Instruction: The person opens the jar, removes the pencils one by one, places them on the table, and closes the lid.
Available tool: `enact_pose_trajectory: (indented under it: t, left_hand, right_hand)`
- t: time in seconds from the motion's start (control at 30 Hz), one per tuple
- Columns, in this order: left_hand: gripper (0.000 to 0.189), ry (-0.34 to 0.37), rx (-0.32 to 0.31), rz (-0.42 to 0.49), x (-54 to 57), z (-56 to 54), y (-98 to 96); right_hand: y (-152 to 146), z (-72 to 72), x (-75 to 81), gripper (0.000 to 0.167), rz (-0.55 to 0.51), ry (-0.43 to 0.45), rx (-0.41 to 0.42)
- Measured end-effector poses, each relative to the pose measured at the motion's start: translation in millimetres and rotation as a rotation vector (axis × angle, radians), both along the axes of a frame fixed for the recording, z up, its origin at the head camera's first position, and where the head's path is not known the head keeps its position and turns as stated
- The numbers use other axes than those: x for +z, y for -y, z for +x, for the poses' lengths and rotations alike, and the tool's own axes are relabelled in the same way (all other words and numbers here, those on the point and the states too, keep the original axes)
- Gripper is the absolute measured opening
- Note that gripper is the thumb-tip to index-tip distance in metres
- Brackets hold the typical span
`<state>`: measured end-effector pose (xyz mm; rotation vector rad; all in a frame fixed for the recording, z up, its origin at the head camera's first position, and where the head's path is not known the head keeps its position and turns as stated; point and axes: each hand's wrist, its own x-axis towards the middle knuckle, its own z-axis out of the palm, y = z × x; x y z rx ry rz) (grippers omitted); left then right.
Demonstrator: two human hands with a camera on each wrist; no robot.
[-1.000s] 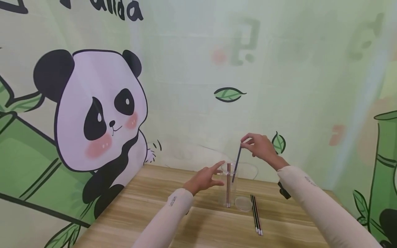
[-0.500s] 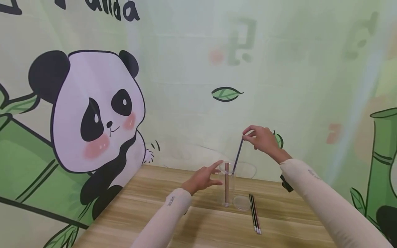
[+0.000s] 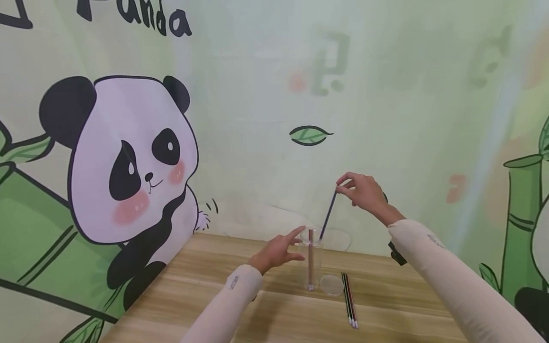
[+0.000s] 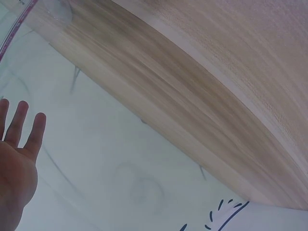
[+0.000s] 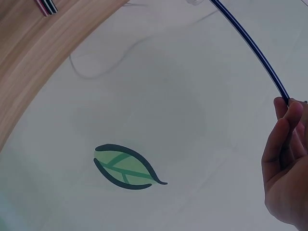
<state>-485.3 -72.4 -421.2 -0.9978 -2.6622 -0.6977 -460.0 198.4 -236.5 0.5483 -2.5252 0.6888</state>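
Observation:
A clear cylindrical container [image 3: 317,269] stands upright on the table with reddish pencils [image 3: 310,262] inside it. My left hand [image 3: 274,252] is at its left side, index fingertip right at the rim and thumb lower down; in the left wrist view its visible fingers [image 4: 36,132] are straight and spread. Up to the right, my right hand [image 3: 364,193] pinches a dark blue pencil [image 3: 329,213] by its upper end. That pencil slants down to the left, its lower end overlapping the container's rim. The right wrist view shows fingertips closed on the blue pencil [image 5: 255,50].
A round clear lid [image 3: 332,285] lies on the wooden table [image 3: 283,314] right of the container. Beside it lie several dark and red pencils [image 3: 349,300] with white ends. Behind the table hangs a panda-printed backdrop [image 3: 257,143], with a thin cable near its foot.
My right hand has risen slightly and shifted right, drawing the blue pencil's lower end up from inside the container to rim height. My left hand has stayed at the container.

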Motion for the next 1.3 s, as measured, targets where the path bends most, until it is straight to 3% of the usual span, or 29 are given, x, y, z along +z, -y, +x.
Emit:
enact_pose_trajectory:
  t: [0.33, 0.73, 1.0, 1.3]
  left_hand:
    - [0.091, 0.016, 0.007, 0.01, 1.3, 1.6, 2.0]
    - [0.092, 0.033, 0.019, 0.015, -1.8, -2.2, 1.4]
    - [0.091, 0.04, 0.011, 0.022, -2.6, -1.4, 1.2]
    - [0.092, 0.036, 0.014, 0.014, 0.1, 2.4, 1.1]
  right_hand:
    - [-4.6, 11.0, 15.1, 0.024, -0.016, -0.016, -0.009]
    - [-20.6, 12.7, 15.9, 0.026, -0.051, -0.016, -0.034]
    - [-46.9, 10.2, -9.1, 0.028, -0.032, 0.01, -0.057]
    - [-73.8, 4.1, -60.1, 0.026, -0.027, 0.079, -0.057]
